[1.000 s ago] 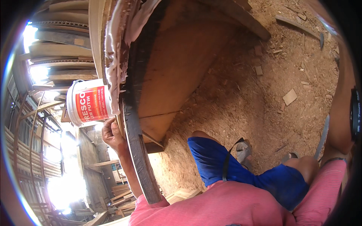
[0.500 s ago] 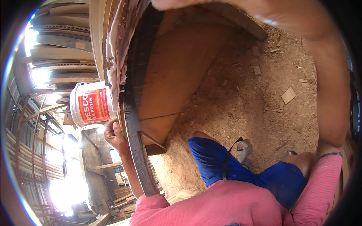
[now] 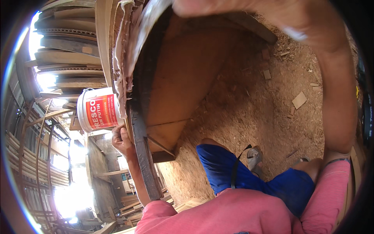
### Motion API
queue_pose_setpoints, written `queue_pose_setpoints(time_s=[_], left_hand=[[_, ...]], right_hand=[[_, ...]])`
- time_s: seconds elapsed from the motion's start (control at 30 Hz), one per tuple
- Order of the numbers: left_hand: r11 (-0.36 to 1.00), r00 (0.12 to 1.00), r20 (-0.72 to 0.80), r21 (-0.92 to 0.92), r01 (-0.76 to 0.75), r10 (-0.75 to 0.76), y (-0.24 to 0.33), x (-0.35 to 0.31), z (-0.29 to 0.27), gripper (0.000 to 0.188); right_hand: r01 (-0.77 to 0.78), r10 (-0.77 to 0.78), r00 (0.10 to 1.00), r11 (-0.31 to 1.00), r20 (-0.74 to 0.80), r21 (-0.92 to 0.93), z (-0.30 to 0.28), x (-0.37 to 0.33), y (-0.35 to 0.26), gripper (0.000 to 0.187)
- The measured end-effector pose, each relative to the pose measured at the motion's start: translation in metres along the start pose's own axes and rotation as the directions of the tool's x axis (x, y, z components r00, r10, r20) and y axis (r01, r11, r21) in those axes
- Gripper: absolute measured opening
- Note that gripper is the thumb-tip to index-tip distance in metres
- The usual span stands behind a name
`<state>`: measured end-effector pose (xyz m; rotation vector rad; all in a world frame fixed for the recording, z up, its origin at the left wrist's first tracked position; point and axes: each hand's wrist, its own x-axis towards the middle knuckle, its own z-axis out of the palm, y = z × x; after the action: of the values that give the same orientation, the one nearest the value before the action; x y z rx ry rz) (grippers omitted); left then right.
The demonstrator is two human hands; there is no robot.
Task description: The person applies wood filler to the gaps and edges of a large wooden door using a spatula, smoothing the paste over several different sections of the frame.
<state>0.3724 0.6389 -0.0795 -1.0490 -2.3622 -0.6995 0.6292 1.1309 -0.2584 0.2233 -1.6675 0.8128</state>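
Note:
Across the top edge reaches my right hand (image 3: 212, 7), partly cut off, its visible fingers folded. A pale blurred strip (image 3: 150, 29) runs down from beside it along the dark rim; I cannot tell whether the hand holds it. Thick white glue (image 3: 119, 64) coats the edge of a curved wooden piece next to that rim. At the left, my left hand (image 3: 122, 139) is closed against the wooden edge, just below a white tub (image 3: 102, 111) with a red label. What its fingers grip, if anything, is hidden.
Below the rim hangs a brown wooden panel (image 3: 187, 78) on a dark frame post (image 3: 145, 156). Curved boards (image 3: 70, 43) are stacked at the upper left. Sawdust and a square wood scrap (image 3: 299, 100) lie on the floor, near my sandalled foot (image 3: 254, 156).
My right hand has moved slightly right and down in view. More of the pale strip beside it shows. My left hand stays at the wooden edge below the tub.

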Motion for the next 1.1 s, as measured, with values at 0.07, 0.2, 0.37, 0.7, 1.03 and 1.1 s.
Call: queue_pose_setpoints(time_s=[0.07,0.2,0.37,0.7,1.03,1.1], left_hand=[[1.0,0.999,0.032,0.002,0.025,-0.025,-0.003,-0.009,-0.014,0.024],[0.998,0.999,0.047,-0.064,0.004,-0.001,0.0,0.011,0.01,0.023],[1.0,0.999,0.034,-0.012,0.014,-0.013,-0.01,-0.004,-0.016,0.024],[0.998,0.995,0.089,-0.036,0.049,-0.045,-0.017,0.004,-0.017,0.024],[0.996,0.994,0.082,-0.043,0.073,-0.069,-0.019,0.001,-0.03,0.024],[0.996,0.994,0.091,-0.057,0.073,-0.068,-0.023,0.005,-0.024,0.024]], right_hand=[[0.018,-0.018,1.0,0.998,-0.005,0.052,0.018,0.001,0.005,0.01],[0.045,-0.046,0.999,0.999,-0.015,-0.012,-0.006,0.006,-0.006,0.009],[0.104,-0.1,0.994,0.989,-0.043,0.104,0.03,0.01,0.007,0.007],[0.191,-0.134,0.971,0.934,-0.2,0.301,0.068,0.003,0.004,0.005],[0.066,-0.053,0.995,0.984,-0.083,0.163,0.07,-0.015,-0.031,0.015],[0.043,-0.03,0.996,0.986,-0.084,0.16,0.066,-0.023,-0.025,0.016]])
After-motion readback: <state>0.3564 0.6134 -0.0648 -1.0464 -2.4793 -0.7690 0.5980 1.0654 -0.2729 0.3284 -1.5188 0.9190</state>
